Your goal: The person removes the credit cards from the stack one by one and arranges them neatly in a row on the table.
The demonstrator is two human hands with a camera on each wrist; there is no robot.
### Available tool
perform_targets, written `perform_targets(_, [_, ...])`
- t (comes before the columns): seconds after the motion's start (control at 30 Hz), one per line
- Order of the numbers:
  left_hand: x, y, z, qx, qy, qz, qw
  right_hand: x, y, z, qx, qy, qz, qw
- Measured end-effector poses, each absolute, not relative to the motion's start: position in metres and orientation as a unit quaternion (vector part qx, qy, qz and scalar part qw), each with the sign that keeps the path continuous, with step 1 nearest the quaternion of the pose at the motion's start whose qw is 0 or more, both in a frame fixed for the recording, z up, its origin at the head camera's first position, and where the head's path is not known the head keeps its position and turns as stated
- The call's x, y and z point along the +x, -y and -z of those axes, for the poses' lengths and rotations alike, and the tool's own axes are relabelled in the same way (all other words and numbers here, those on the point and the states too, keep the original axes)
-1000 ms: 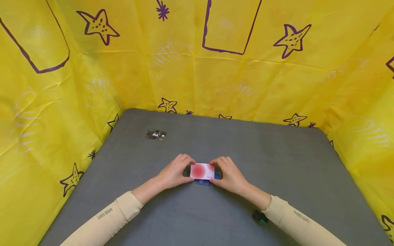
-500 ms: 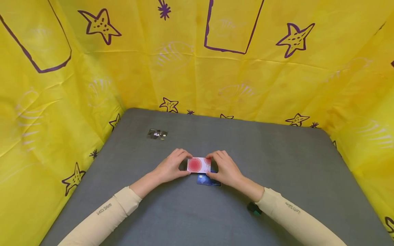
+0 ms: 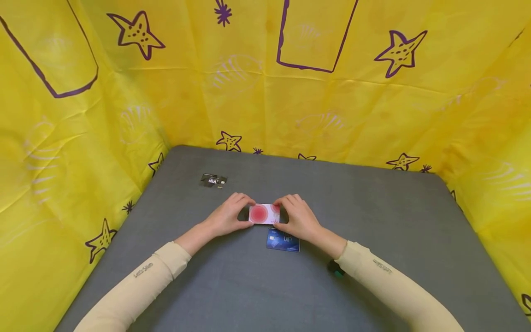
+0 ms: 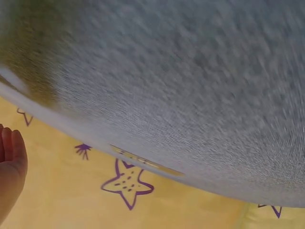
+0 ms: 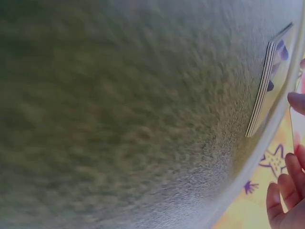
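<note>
A white card with pink-red circles [image 3: 259,214] is held level between both hands in the head view. My left hand [image 3: 226,216] pinches its left end between thumb and fingers, and my right hand [image 3: 299,218] pinches the right end the same way. Just nearer to me lies a blue VIP card [image 3: 283,240] on the grey table. From the side, in the right wrist view, a neat stack of several cards [image 5: 263,90] shows there. Only part of the left hand [image 4: 11,164] enters the left wrist view.
A black VIP card [image 3: 214,180] lies toward the back left of the grey table [image 3: 352,198]. Yellow cloth walls [image 3: 174,101] with purple starfish drawings enclose the table at the back and sides. A dark object with a green patch [image 3: 336,269] sits under the right sleeve.
Both hands have moved the pink-circled card away from me and slightly left. The blue card, mostly covered before, now shows almost whole.
</note>
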State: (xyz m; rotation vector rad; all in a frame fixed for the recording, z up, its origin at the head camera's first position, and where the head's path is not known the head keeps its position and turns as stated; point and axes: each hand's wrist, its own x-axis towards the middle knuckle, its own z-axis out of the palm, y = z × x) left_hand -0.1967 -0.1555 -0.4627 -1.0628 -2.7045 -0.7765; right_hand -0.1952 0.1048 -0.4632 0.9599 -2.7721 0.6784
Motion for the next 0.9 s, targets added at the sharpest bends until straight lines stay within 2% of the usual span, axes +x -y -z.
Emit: perform_targets(0.9, [-0.244, 0.183, 0.466, -0.328, 0.906, 0.261, 0.051, -0.244, -0.072, 0.463, 0.299, 0.933, -0.195, 0.048])
